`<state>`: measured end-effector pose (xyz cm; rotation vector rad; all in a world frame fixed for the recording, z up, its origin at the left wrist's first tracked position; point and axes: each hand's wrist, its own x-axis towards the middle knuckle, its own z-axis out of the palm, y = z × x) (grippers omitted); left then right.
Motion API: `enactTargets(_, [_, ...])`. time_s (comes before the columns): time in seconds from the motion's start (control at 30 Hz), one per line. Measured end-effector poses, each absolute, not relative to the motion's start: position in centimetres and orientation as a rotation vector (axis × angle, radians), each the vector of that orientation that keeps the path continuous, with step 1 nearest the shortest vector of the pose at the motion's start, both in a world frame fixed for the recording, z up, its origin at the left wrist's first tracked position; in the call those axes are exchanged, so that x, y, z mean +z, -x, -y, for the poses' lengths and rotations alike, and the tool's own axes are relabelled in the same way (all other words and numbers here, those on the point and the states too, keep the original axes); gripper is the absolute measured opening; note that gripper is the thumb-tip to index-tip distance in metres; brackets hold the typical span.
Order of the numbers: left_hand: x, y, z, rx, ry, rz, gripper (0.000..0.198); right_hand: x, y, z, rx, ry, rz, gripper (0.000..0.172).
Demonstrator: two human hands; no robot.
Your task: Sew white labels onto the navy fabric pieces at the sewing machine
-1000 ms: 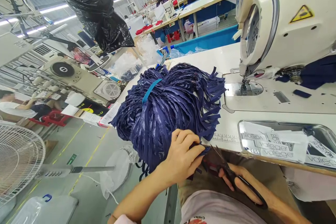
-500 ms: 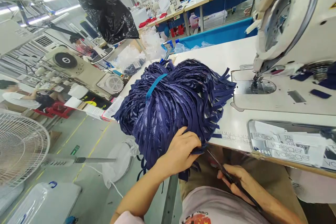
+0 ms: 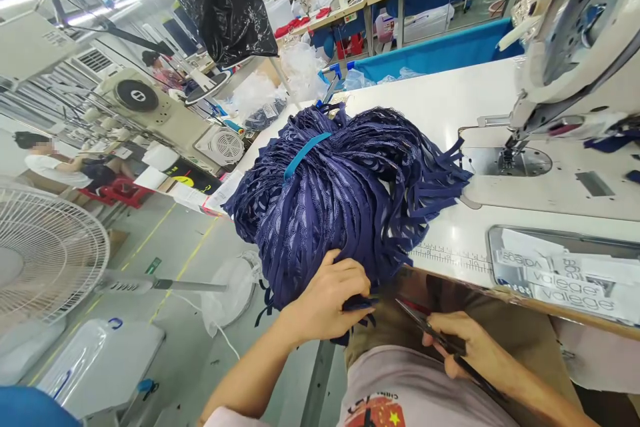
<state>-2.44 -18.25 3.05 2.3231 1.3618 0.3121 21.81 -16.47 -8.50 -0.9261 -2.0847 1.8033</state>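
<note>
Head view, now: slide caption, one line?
Left hand grips navy strips bundled by a teal band; right hand holds scissors.

Navy lace-strip bundle, teal band, fills left end of white surface, overhangs front edge. Open lane behind it, along far edge, right to cream metal sewing machine. Front edge: narrow gap between bundle and silver label tray; black-handled scissors obstruct below.
</note>
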Motion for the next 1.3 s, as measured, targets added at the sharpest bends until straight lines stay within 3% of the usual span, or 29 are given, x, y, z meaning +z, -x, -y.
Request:
enactTargets(0.17, [4.1,2.6,19.7,0.371,-2.169,-1.415,0.028,-8.3,-21.3,17.0,1.761,0.895,2.137,0.013])
enactTargets(0.37, [2.9,0.7,18.9,0.374,-2.198,-1.577,0.032,-7.7,-20.1,16.7,1.603,0.770,2.146,0.018])
enactTargets(0.53, [1.0,-0.8,18.4,0.529,-2.455,-1.682,0.007,-8.9,-20.9,17.2,1.674,0.869,2.061,0.019])
enactTargets(0.67, [1.5,-1.3,19.1,0.692,-2.610,-1.684,0.010,-9.2,-23.1,17.3,1.648,0.994,2.041,0.024])
enactTargets(0.87, [2.3,-2.1,17.8,0.703,-2.728,-1.381,0.005,-8.4,-24.3,16.1,1.673,0.824,2.063,0.039])
enactTargets(1.1, [0.4,-2.2,16.0,0.718,-2.585,-1.375,0.014,-9.5,-23.8,16.1,1.771,1.024,1.999,0.021])
enactTargets(1.3, [1.8,-2.5,16.0,0.773,-2.384,-1.409,0.009,-9.0,-24.2,16.0,1.692,0.819,1.906,0.048])
